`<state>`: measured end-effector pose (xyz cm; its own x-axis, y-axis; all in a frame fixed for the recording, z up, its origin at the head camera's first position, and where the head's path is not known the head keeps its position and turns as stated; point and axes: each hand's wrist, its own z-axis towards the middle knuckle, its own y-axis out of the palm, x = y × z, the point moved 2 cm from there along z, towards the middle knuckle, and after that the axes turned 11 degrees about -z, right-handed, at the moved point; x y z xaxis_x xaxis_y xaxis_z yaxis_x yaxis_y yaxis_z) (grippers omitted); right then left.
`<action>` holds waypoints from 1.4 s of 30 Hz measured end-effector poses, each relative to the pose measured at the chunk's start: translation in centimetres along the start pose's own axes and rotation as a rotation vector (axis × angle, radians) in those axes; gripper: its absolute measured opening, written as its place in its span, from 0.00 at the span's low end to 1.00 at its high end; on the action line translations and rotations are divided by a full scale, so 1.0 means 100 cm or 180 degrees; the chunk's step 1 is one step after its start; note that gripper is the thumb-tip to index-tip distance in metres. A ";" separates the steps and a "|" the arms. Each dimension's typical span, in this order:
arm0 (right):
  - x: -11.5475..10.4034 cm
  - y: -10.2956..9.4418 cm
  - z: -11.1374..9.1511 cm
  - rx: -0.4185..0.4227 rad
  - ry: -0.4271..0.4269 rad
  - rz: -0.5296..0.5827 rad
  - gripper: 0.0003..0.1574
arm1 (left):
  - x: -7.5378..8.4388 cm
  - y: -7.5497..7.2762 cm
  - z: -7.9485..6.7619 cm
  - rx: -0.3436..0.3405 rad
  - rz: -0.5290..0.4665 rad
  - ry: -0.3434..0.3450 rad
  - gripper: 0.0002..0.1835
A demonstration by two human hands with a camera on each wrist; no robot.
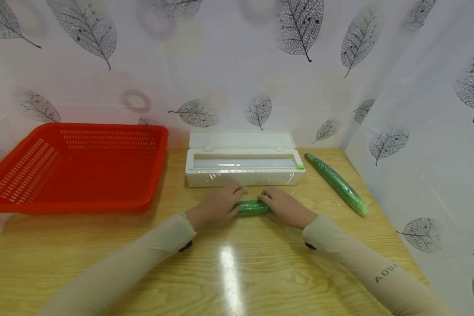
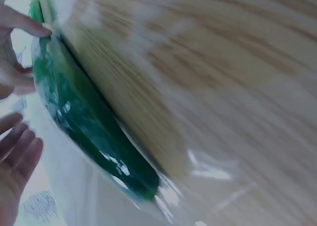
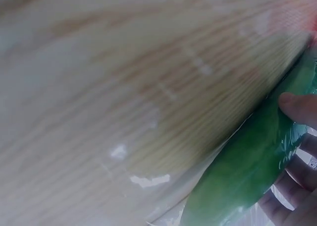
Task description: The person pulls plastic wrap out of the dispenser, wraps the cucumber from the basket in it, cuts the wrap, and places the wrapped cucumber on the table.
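Both hands (image 1: 219, 204) on the cucumber (image 1: 253, 207), right in front of the white box (image 1: 244, 179)!

Left hand grasping the left part, right hand (image 1: 286, 207) gripping the right part with its thumb on the near side, and the cucumber lies crosswise on the table (image 1: 268, 267) with clear film (image 3: 148, 180) glinting on the wood beside it; it's tight at the back, just a narrow strip between the hands and the box's front edge, while a wider lane runs from box to red basket (image 1: 83, 206) over on the left; to the right, a second cucumber (image 1: 337, 182) slants near the table's right edge, top tip just beside the box's corner, and the broadest stretch of wood spreads on the near side, between the sleeves (image 1: 142, 252).
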<state>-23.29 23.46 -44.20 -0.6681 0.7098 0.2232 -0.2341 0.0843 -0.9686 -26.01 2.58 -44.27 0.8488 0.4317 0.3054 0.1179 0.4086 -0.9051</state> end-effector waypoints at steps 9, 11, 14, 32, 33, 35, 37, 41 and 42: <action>0.001 0.002 -0.001 0.0021 0.0024 0.0055 0.30 | 0.007 0.013 0.008 -0.0507 -0.0191 -0.0277 0.25; 0.003 0.002 -0.004 -0.0029 0.0101 0.0161 0.33 | 0.006 0.015 0.010 -0.0525 -0.0177 -0.0339 0.26; 0.008 0.004 -0.008 -0.0127 0.0232 0.0307 0.35 | 0.006 0.016 0.012 -0.0582 -0.0190 -0.0431 0.27; 0.032 0.011 -0.021 0.0126 0.0346 0.0185 0.33 | -0.002 0.013 0.023 -0.0731 -0.0396 -0.0718 0.30; 0.033 0.011 -0.020 0.0136 0.0350 0.0181 0.33 | -0.002 0.012 0.023 -0.0719 -0.0421 -0.0721 0.30; 0.033 0.009 -0.019 0.0147 0.0358 0.0216 0.31 | -0.002 0.011 0.023 -0.0707 -0.0476 -0.0730 0.28; 0.034 0.008 -0.018 0.0126 0.0381 0.0262 0.29 | -0.002 0.009 0.022 -0.0713 -0.0468 -0.0714 0.26; 0.035 0.005 -0.016 -0.0094 0.0521 0.0481 0.27 | -0.003 0.010 0.022 -0.0783 -0.0355 -0.0710 0.29; 0.036 0.005 -0.016 -0.0163 0.0563 0.0569 0.27 | -0.003 0.010 0.022 -0.0782 -0.0323 -0.0696 0.30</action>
<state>-24.73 27.19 -44.01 -0.5606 0.8276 0.0295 -0.0841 -0.0214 -0.9962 -27.31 4.65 -44.58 0.6990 0.5717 0.4296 0.3393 0.2637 -0.9030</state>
